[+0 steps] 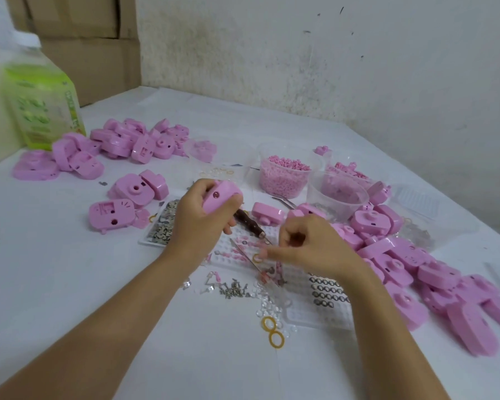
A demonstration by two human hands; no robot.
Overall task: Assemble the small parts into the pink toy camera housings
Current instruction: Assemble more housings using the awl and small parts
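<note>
So the left hand [198,217] is gripping one pink camera shell [220,196] just above the middle of the desk [70,284], fingers wrapped around it. It's a rounded glossy pink piece with a small dark round hole facing up. The same hand also seems to be clamping a dark brown tool handle [247,220] that's poking out toward 4 o'clock, metal tip pointing down at a white dimpled tray [243,246].

The right hand [306,246] is curling in over that tray, fingertips pinching at a tiny yellow ring [256,257]. Can't really tell if it's got it lifted or is just touching it. A thin metal pair of tweezers [243,252] is lying across the tray just beside those fingertips.

Around it, it's pink everywhere. A big heap of shells [416,264] is sprawling from 3 to 5 o'clock, another heap [122,142] is sitting at 10 o'clock, and a few loose ones [122,203] are lying at 9. Clear tubs of pink bits [285,177] are standing at 1 o'clock. A scatter of small screws [233,290] and clear lenses [267,307] is lying at 6, with two more yellow rings [272,332] below. A green-labelled jug [38,99] is standing far back at 10 o'clock, beside cardboard boxes [84,39].

The tray area is pretty crowded, with the right wrist hanging over a second tray of metal rings [326,293].
</note>
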